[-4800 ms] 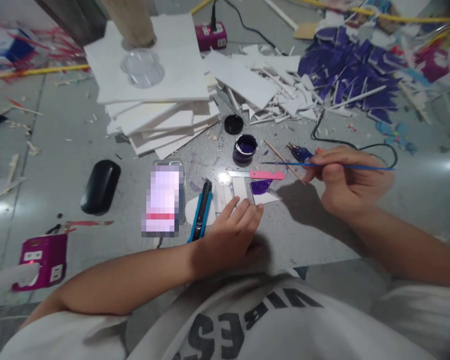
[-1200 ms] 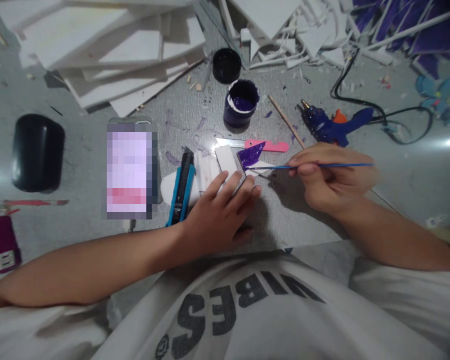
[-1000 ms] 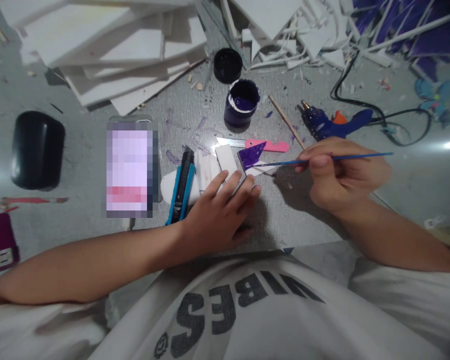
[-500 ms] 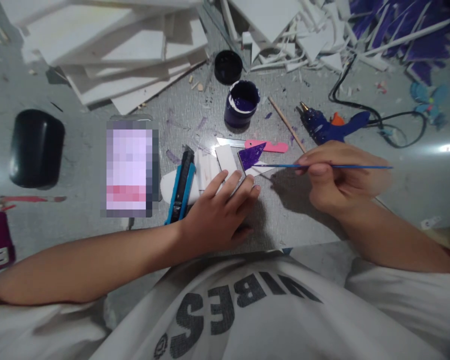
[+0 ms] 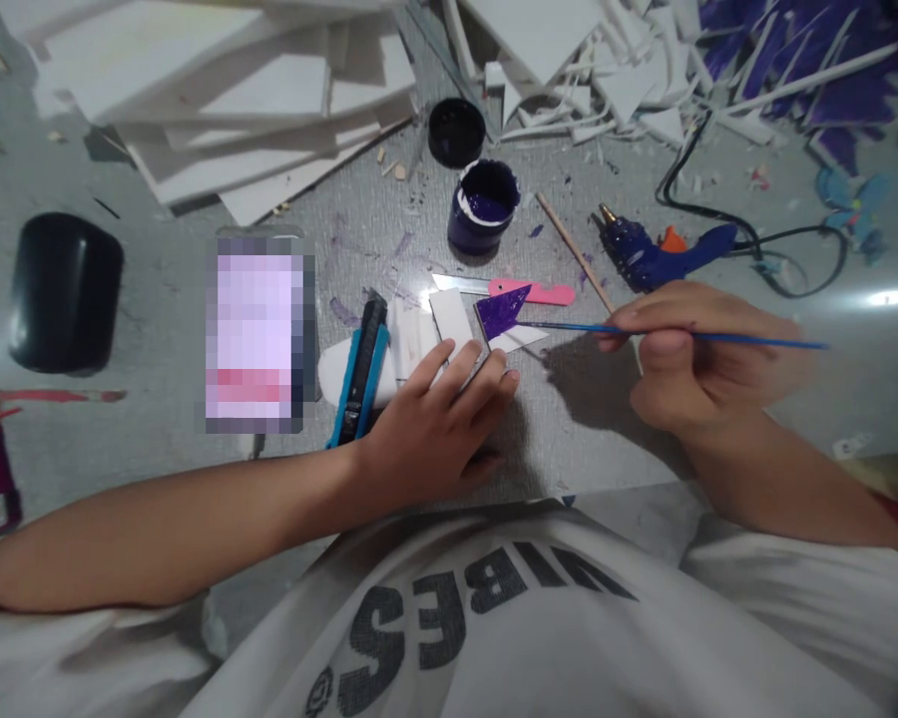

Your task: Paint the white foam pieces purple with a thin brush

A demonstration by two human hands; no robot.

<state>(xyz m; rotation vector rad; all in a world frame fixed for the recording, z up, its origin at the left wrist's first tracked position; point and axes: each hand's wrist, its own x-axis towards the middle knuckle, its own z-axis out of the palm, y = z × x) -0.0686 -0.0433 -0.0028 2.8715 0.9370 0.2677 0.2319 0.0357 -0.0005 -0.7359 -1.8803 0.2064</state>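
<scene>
My right hand point(image 5: 688, 364) pinches a thin blue paintbrush point(image 5: 755, 339), its tip pointing left at a small foam piece point(image 5: 503, 311) partly painted purple. My left hand point(image 5: 438, 424) lies flat beside that piece, fingers stretched out and pressing on white foam strips point(image 5: 449, 319). An open pot of purple paint point(image 5: 482, 205) stands just beyond, with its black lid point(image 5: 455, 131) behind it.
A blue utility knife point(image 5: 360, 374), a phone point(image 5: 254, 329) and a black mouse-like object point(image 5: 64, 291) lie to the left. A pink-handled blade point(image 5: 531, 291), a wooden stick point(image 5: 573, 251) and a blue glue gun point(image 5: 659, 254) with cord lie right. Stacked white foam boards point(image 5: 217, 90) and scraps fill the back.
My head has leaned closer over the work. The brush has gone back and forth across the purple piece; now my right hand has drawn slightly right. My left hand has stayed put.
</scene>
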